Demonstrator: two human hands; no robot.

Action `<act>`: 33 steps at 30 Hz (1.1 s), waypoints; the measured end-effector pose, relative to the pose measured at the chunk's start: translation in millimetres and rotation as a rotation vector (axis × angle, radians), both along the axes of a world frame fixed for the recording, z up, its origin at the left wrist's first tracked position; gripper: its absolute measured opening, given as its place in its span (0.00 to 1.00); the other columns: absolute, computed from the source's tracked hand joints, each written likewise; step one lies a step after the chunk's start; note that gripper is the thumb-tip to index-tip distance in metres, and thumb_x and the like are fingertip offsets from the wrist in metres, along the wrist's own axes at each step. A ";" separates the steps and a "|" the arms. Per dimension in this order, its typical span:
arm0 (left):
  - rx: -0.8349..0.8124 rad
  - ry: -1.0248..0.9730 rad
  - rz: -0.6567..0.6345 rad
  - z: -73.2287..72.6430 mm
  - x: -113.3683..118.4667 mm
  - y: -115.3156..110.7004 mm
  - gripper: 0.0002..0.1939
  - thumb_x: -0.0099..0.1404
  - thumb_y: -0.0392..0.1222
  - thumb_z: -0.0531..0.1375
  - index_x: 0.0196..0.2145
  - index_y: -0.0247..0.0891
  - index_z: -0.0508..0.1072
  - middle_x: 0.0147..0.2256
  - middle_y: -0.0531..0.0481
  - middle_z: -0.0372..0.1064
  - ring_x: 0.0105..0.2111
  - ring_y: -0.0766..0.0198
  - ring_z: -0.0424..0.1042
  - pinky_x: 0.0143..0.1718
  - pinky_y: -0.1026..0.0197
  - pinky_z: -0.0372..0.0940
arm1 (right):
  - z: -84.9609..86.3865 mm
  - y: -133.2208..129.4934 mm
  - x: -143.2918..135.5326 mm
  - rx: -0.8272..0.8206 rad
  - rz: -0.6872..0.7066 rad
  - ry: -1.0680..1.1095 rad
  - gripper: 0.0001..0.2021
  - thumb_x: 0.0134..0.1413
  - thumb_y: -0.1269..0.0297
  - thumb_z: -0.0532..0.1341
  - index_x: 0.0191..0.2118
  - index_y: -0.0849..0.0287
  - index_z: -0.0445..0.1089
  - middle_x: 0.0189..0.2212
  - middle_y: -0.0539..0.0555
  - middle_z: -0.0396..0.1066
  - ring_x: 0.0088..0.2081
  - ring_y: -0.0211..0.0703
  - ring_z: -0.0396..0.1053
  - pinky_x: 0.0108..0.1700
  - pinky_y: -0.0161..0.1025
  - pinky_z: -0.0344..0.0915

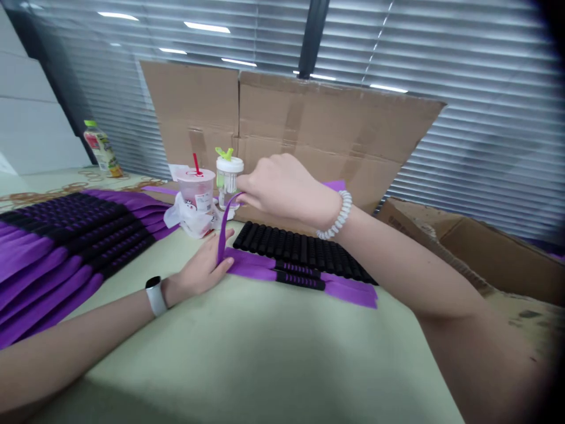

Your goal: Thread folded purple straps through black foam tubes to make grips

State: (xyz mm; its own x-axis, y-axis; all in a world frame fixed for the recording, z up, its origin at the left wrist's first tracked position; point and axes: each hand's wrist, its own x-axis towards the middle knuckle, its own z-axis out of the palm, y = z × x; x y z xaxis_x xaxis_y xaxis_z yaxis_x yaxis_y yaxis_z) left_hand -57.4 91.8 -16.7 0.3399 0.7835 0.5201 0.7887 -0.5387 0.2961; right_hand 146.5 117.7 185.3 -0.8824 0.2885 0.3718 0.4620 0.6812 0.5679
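A narrow purple fabric strip (223,232) rises at the nine-o'clock end of flat purple, black-sleeved bands (301,282) on the pale-green worktop (282,353). The right hand (282,189) pinches its top; the left hand (200,268), thumb and fingers apart at its base, should brace against twisting.

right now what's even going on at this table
Someone is handling purple strips with bare hands. The right hand is raised, pinching a purple strip, while the left hand rests at its lower end on the pale green table. Flat strips with black middles lie before a row of black pieces. More such strips lie to the left.
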 end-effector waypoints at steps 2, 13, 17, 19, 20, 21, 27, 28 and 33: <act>0.003 -0.062 -0.026 1.2 -0.1 -7.3 0.24 0.70 0.47 0.46 0.59 0.32 0.57 0.58 0.35 0.59 0.60 0.48 0.58 0.60 0.41 0.55 | 1.5 -5.2 -8.1 -0.024 0.012 -0.046 0.13 0.65 0.62 0.53 0.33 0.62 0.71 0.28 0.57 0.70 0.30 0.43 0.66 0.29 0.38 0.49; -0.267 -0.402 -0.078 47.7 10.5 -59.5 0.19 0.67 0.36 0.50 0.55 0.38 0.58 0.47 0.43 0.68 0.43 0.58 0.71 0.43 0.54 0.68 | -32.9 -28.1 25.5 -0.277 -0.202 0.068 0.03 0.56 0.73 0.51 0.34 0.61 0.61 0.26 0.51 0.64 0.23 0.38 0.55 0.26 0.37 0.45; -0.352 -0.238 -0.138 69.4 6.3 -77.3 0.17 0.64 0.38 0.55 0.51 0.40 0.62 0.43 0.46 0.70 0.39 0.56 0.71 0.38 0.55 0.68 | -62.1 -48.5 43.2 -0.560 -0.022 0.258 0.08 0.47 0.78 0.50 0.30 0.57 0.55 0.27 0.50 0.63 0.26 0.37 0.55 0.29 0.35 0.51; -0.348 -0.185 -0.146 73.0 6.5 -82.0 0.17 0.63 0.41 0.58 0.50 0.40 0.64 0.41 0.46 0.71 0.37 0.55 0.71 0.36 0.54 0.68 | -70.5 -60.9 46.7 -0.625 -0.002 0.340 0.10 0.46 0.80 0.48 0.32 0.57 0.55 0.30 0.51 0.64 0.28 0.38 0.58 0.31 0.34 0.54; -0.334 -0.172 -0.142 73.1 7.6 -83.1 0.19 0.63 0.43 0.58 0.51 0.40 0.63 0.41 0.46 0.70 0.37 0.55 0.71 0.37 0.53 0.68 | -72.6 -66.3 46.9 -0.636 -0.017 0.343 0.10 0.47 0.80 0.48 0.34 0.58 0.56 0.32 0.52 0.64 0.29 0.38 0.59 0.31 0.35 0.55; -0.312 -0.165 -0.137 72.4 9.6 -83.7 0.20 0.63 0.43 0.58 0.52 0.40 0.62 0.43 0.46 0.70 0.38 0.54 0.71 0.38 0.53 0.68 | -73.8 -70.9 46.2 -0.638 -0.040 0.316 0.11 0.48 0.79 0.48 0.37 0.58 0.58 0.33 0.53 0.65 0.30 0.39 0.59 0.32 0.35 0.56; -0.126 -0.113 -0.213 64.8 35.0 -81.9 0.26 0.64 0.35 0.53 0.59 0.40 0.55 0.50 0.43 0.67 0.46 0.55 0.70 0.46 0.53 0.68 | -86.9 -83.2 35.0 -0.478 -0.105 0.041 0.10 0.60 0.66 0.51 0.41 0.63 0.66 0.32 0.56 0.65 0.29 0.43 0.60 0.33 0.40 0.56; -0.107 -0.077 -0.222 64.3 39.8 -81.1 0.25 0.64 0.33 0.51 0.58 0.38 0.55 0.50 0.42 0.67 0.47 0.55 0.70 0.47 0.53 0.68 | -91.1 -84.0 33.9 -0.428 -0.107 0.026 0.10 0.61 0.67 0.50 0.40 0.64 0.67 0.32 0.56 0.65 0.28 0.43 0.60 0.31 0.40 0.55; 0.084 0.281 -0.128 61.2 53.2 -79.7 0.23 0.64 0.29 0.46 0.57 0.28 0.57 0.47 0.35 0.67 0.46 0.50 0.70 0.44 0.48 0.69 | -105.9 -92.9 37.9 -0.171 -0.164 0.010 0.14 0.60 0.77 0.46 0.39 0.65 0.69 0.28 0.57 0.65 0.25 0.43 0.62 0.24 0.39 0.44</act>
